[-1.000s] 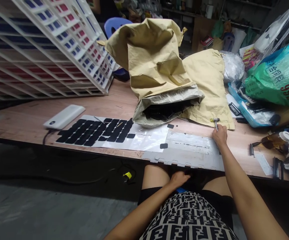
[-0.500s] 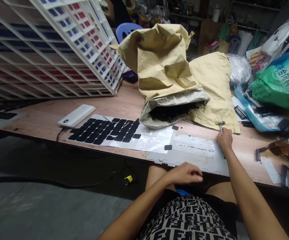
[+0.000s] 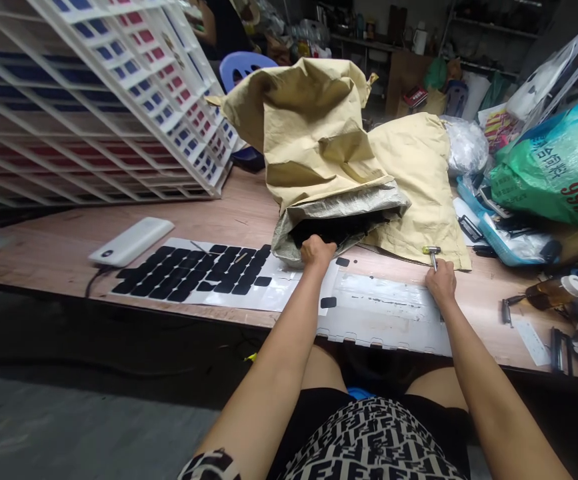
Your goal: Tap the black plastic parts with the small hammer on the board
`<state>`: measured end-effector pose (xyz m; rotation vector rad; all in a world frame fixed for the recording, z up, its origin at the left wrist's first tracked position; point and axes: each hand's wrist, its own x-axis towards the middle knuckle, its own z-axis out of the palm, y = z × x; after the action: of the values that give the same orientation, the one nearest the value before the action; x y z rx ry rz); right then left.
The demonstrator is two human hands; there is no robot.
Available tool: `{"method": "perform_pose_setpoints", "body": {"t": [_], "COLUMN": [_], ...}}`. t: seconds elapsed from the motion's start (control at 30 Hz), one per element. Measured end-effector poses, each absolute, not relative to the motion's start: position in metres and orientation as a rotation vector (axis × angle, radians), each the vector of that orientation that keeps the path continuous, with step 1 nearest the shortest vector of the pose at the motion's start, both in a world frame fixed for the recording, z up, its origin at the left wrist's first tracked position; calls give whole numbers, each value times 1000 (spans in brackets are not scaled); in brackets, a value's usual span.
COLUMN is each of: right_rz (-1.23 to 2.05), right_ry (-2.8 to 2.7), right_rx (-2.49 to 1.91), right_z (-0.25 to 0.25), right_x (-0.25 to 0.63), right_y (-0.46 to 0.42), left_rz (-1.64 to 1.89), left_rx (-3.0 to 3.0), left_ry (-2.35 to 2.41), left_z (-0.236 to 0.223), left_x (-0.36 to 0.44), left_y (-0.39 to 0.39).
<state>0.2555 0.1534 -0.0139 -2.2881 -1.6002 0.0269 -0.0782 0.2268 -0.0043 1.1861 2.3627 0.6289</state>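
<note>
At the open tan sack (image 3: 321, 150), our left hand (image 3: 318, 251) has arrived, its grip unclear; our right hand (image 3: 441, 282) holds a hammer (image 3: 433, 251).

Left hand (image 3: 319, 252): at the open mouth of a tan sack (image 3: 319, 137) with dark contents. Right hand (image 3: 441, 281): grips a small hammer (image 3: 433, 253), beside a second sack (image 3: 419, 180).

Tan sack (image 3: 319, 150), mouth open, on table (image 3: 233, 203); small yellow-tipped hammer (image 3: 432, 251), head up.
</note>
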Motion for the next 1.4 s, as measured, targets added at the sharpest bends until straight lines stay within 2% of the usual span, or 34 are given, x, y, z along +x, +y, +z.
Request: {"method": "perform_pose_setpoints", "body": {"t": [0.17,0.27,0.43,0.6,0.8,0.9,1.13,1.4], "right_rz": [16,39,76,118,206,240,558,471], "right_ry": [-1604,-1613,-1591,-1544,-1540,-1537,-1695,-1917], "right_rx": [-2273,-2288,-2296,-2282,-2198,-2013,-1629,-1475], "right_z": [-16,-15,-11,-8,5,13,17,12], "right_x": [256,256,254,253,256,251,214,192], "right_y": [153,154,152,149,145,124,50,35], "left_rz": [895,1068,920,784,792,805,819,826], "left_rx": [1287,1457,1870,1977,1924,1911,1917,1897], "left_ry": [2315,2026,1394,1409,1435,1445,1445,1473], "left_z": [6,6,-15,-32,-34,-33,-34,-33], "left_x": [-78,-55,3,23,21,22,23,24], "left_y": [192,155,115,115,119,120,120,119]}}
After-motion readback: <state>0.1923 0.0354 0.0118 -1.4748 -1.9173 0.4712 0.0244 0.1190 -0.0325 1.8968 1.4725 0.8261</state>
